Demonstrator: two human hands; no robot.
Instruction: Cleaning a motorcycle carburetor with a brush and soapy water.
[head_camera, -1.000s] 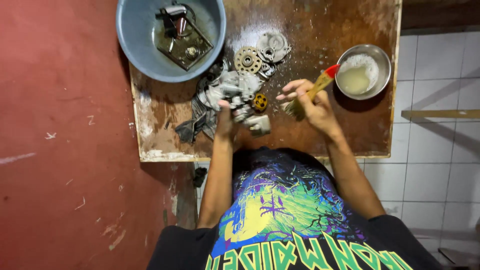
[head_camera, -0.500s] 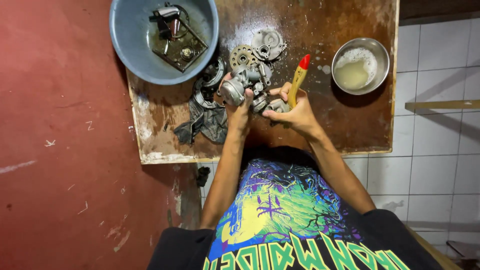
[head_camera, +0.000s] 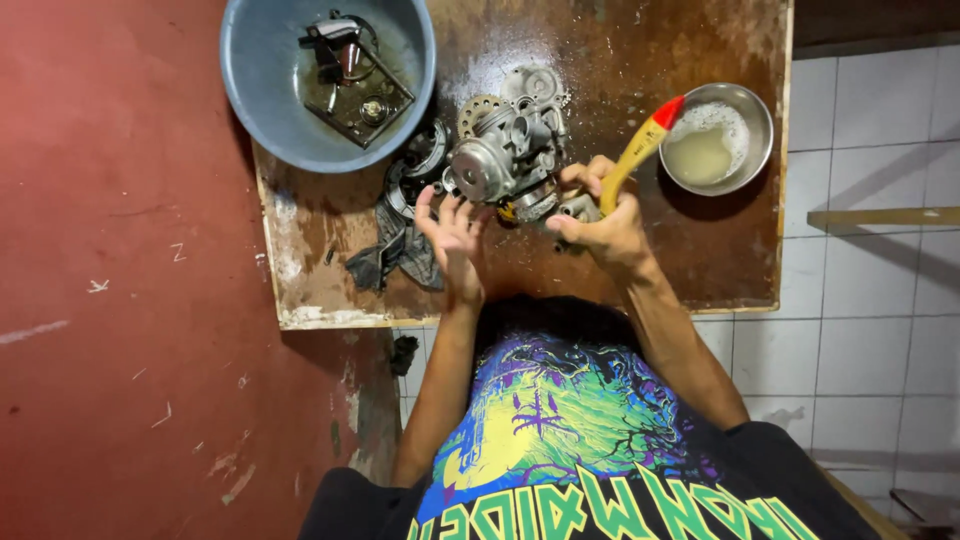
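Observation:
A grey metal engine part (head_camera: 497, 152) with round housings lies on a wet, stained wooden board (head_camera: 700, 255). My left hand (head_camera: 452, 235) is just below it with fingers spread, the fingertips at its lower edge and nothing in the palm. My right hand (head_camera: 603, 225) is closed around a yellow-handled brush (head_camera: 640, 145) with a red end that points up and to the right. The bristle end is hidden under that hand, next to small metal pieces (head_camera: 540, 205).
A blue basin (head_camera: 235, 90) with dark metal parts in it stands at the board's top left. A steel bowl (head_camera: 765, 130) of cloudy liquid sits top right. A dark rag (head_camera: 395, 258) and gear-like discs (head_camera: 420, 160) lie left of the part. Red floor is on the left, white tiles on the right.
My left hand has let go of the metal part and spread its fingers. The part now rests on the board. My right hand keeps the brush, tilted more to the right.

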